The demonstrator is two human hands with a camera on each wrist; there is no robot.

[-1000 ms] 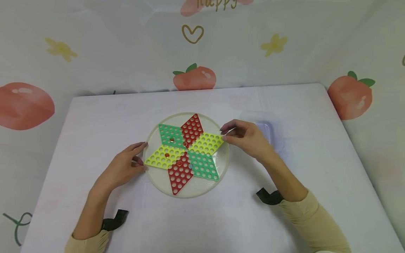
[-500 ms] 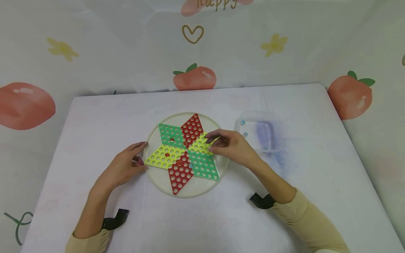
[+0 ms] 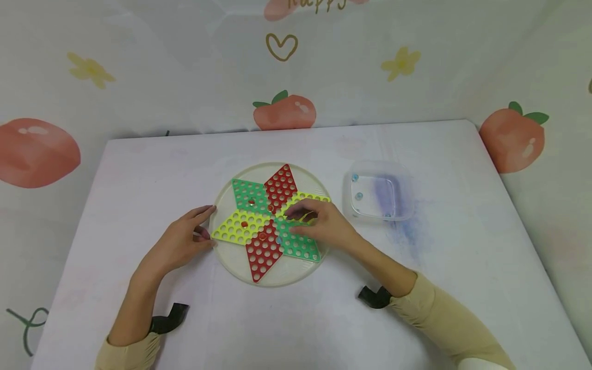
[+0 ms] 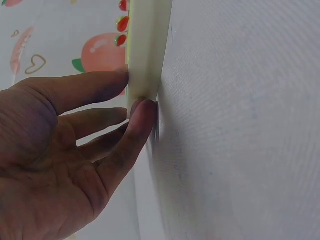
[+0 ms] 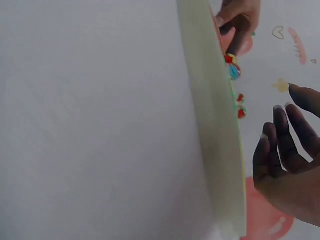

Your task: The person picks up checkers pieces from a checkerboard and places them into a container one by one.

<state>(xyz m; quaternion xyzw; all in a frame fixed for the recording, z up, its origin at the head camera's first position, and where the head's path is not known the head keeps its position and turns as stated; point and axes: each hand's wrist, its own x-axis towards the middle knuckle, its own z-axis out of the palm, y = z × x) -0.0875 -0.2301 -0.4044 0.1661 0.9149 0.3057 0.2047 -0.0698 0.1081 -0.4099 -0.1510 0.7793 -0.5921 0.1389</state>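
A round, pale Chinese checkers board (image 3: 296,275) with a red, green and yellow star of holes lies on the table. Several red marbles (image 3: 244,224) and one blue marble (image 3: 279,240) sit around its middle. At the board's left rim, my left hand (image 3: 178,244) rests its fingertips against the edge; in the left wrist view, the fingers (image 4: 90,90) touch the board's side. Over the board's right half hovers my right hand (image 3: 326,223), its fingers bent a little. In the right wrist view, my right hand (image 5: 287,170) shows a gap between thumb and fingertips, with nothing seen there.
A clear plastic box (image 3: 378,190) with a few blue marbles (image 3: 358,196) stands right of the board. The white-covered table (image 3: 287,329) meets a fruit-patterned cloth (image 3: 185,67) at the back. Black straps (image 3: 374,297) are on both wrists.
My right hand has moved left and toward me, from the board's right edge to over its yellow and green points, uncovering the box. My left hand has stayed at the rim.
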